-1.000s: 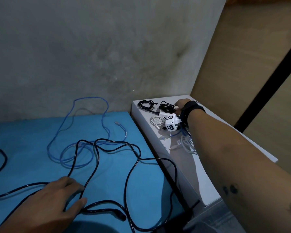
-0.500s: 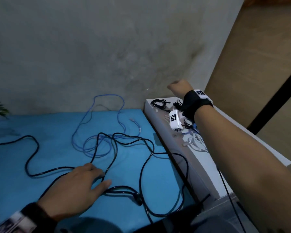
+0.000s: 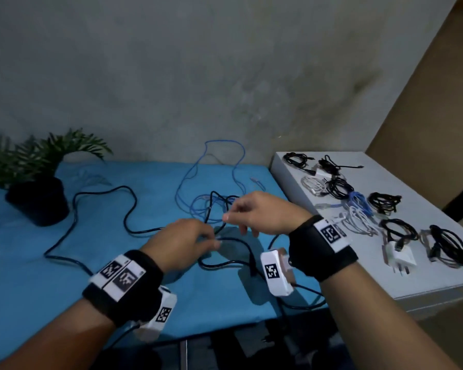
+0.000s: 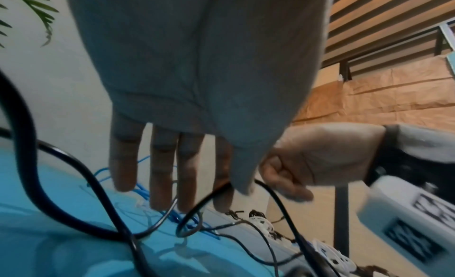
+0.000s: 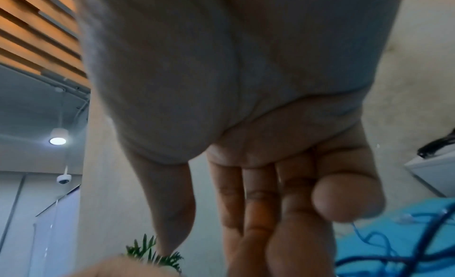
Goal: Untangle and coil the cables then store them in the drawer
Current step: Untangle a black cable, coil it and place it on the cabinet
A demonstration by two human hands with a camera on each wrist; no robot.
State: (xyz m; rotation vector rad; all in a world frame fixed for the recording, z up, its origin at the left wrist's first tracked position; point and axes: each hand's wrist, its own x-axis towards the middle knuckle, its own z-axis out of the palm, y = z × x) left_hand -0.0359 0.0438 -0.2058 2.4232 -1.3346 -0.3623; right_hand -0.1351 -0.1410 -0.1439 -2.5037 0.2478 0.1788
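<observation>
The left hand [image 3: 182, 243] pinches the black cable [image 3: 99, 194] on the blue mat [image 3: 38, 263], the right hand [image 3: 262, 212] hovers with loose fingers, so untangling from the blue cable [image 3: 183, 180] is just starting, and lifting comes next.

The blue table cover [image 3: 64, 263] in the lower left of the head view looks like soft matt cloth, faintly creased. Across it runs a black cable [image 3: 102, 193] with a smooth, slightly glossy rubbery jacket; the thinner blue cable [image 3: 225, 145] at centre looks like matt plastic. At right, the white cabinet top [image 3: 401, 276] is smooth and satin, like painted board. The wall [image 3: 171, 76] across the top is rough, blotchy plaster. Both wrists wear matt black fabric bands [image 3: 321, 249] carrying hard white plastic blocks. Upper right in the left wrist view, wooden slats [image 4: 384, 24] show a warm, dull finish.
</observation>
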